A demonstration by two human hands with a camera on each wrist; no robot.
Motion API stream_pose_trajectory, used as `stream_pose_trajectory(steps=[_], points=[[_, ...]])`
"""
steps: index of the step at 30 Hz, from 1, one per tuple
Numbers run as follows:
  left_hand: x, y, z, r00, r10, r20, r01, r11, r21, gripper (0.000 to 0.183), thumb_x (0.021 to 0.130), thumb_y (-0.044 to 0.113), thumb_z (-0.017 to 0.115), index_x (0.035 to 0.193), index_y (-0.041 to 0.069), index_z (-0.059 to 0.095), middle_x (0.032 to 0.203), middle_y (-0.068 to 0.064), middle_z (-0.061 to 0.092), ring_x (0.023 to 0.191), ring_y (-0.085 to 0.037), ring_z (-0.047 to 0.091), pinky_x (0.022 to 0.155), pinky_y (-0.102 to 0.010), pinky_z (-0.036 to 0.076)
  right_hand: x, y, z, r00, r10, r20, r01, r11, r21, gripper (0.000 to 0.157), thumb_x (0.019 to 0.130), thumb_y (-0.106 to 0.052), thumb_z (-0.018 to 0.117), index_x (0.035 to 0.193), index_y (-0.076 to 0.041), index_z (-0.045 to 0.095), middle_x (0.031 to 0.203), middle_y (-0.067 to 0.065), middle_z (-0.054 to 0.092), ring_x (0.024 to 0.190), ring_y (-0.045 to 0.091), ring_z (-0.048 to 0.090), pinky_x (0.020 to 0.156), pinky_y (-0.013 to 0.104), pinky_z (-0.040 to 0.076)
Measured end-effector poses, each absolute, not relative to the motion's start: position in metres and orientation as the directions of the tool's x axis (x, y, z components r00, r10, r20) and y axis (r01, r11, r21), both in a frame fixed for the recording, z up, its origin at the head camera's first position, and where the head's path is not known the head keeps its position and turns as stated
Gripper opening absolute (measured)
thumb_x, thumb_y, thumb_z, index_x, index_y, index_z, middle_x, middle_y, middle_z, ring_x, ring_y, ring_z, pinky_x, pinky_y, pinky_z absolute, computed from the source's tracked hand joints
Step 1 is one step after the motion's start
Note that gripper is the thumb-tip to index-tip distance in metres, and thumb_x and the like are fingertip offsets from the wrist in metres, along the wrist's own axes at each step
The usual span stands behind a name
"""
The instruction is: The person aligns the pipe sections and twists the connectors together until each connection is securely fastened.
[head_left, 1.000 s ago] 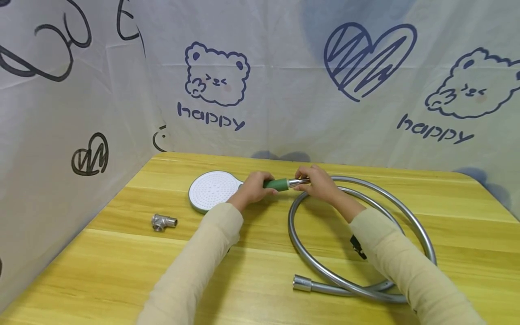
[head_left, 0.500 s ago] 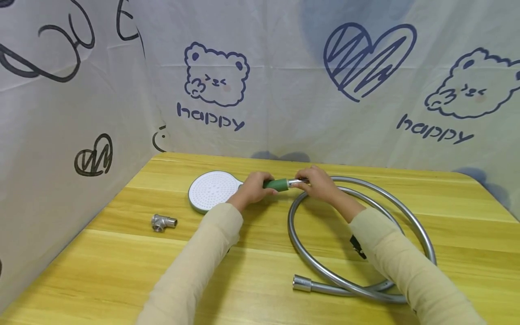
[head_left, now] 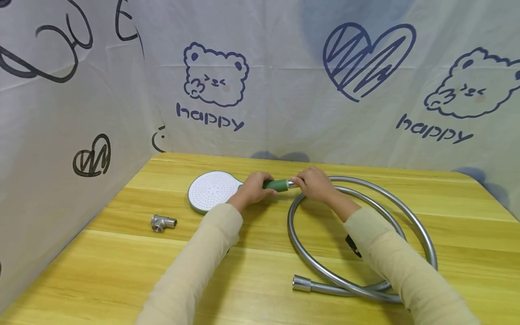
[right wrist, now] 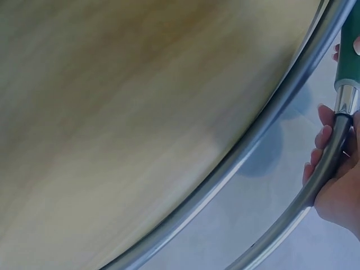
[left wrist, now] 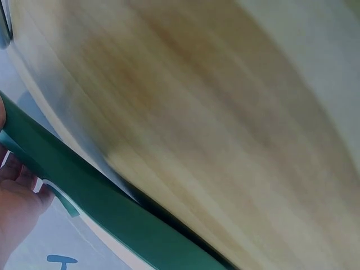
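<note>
A round shower head with a white face lies over the table's left half, its green handle pointing right. My left hand grips that handle, fingers on the far side and thumb on the near side. At the handle's end, my right hand holds the chrome end fitting of a grey shower hose. In the right wrist view the fitting meets the handle's tip, and the fingers curl around the hose just below it. The hose loops across the table's right side.
The hose's other chrome end lies near the front middle of the wooden table. A small metal tee fitting sits at the left. White cloth with drawings hangs behind and along the left side.
My right hand has turned and shifted its grip around the hose's end fitting, its fingers now covering more of it. The left hand and shower head have stayed in place.
</note>
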State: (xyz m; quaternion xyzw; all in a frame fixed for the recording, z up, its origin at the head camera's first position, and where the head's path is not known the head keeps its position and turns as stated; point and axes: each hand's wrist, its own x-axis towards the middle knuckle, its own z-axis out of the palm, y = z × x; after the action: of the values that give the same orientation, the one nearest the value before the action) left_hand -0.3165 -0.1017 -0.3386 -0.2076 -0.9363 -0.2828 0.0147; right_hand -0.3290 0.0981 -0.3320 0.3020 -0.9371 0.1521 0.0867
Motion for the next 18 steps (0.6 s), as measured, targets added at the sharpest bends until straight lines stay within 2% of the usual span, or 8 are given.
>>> stream_pose_trajectory(steps=[6,13,18], points=[[-0.3158,-0.1006,-0.3389,-0.916,0.374,0.144,0.390,0.754,0.529,0.033,0.084,0.017,0.069,0.110,-0.002,0.063,0.105,-0.015,0.066,0.088,-0.022,0.058,0.082,-0.033,0.049,-0.3277,0.0977,-0.3310,-0.804,-0.535,0.261,-0.592,0.760,-0.268,0.036,0.097,-0.021,0.049,0.069,-0.001,0.063,0.055,0.002,0.043,0.058,0.017,0.037,0.066,0.032,0.032],[-0.3150,-0.1000,-0.3387,-0.921,0.368,0.128,0.377,0.761,0.528,0.034,0.084,0.018,0.069,0.112,-0.002,0.063,0.106,-0.015,0.066,0.087,-0.022,0.058,0.081,-0.033,0.049,-0.3270,0.1020,-0.3330,-0.813,-0.512,0.278,-0.582,0.725,-0.368,0.025,0.096,-0.020,0.050,0.091,-0.003,0.067,0.070,0.006,0.057,0.066,0.018,0.041,0.063,0.030,0.032],[-0.3154,-0.1005,-0.3388,-0.922,0.366,0.129,0.376,0.762,0.527,0.034,0.084,0.018,0.069,0.112,-0.002,0.063,0.106,-0.015,0.066,0.088,-0.022,0.058,0.082,-0.033,0.049,-0.3269,0.1051,-0.3335,-0.799,-0.524,0.296,-0.601,0.688,-0.406,0.021,0.094,-0.020,0.054,0.097,-0.004,0.068,0.080,0.009,0.064,0.071,0.018,0.046,0.064,0.030,0.037]])
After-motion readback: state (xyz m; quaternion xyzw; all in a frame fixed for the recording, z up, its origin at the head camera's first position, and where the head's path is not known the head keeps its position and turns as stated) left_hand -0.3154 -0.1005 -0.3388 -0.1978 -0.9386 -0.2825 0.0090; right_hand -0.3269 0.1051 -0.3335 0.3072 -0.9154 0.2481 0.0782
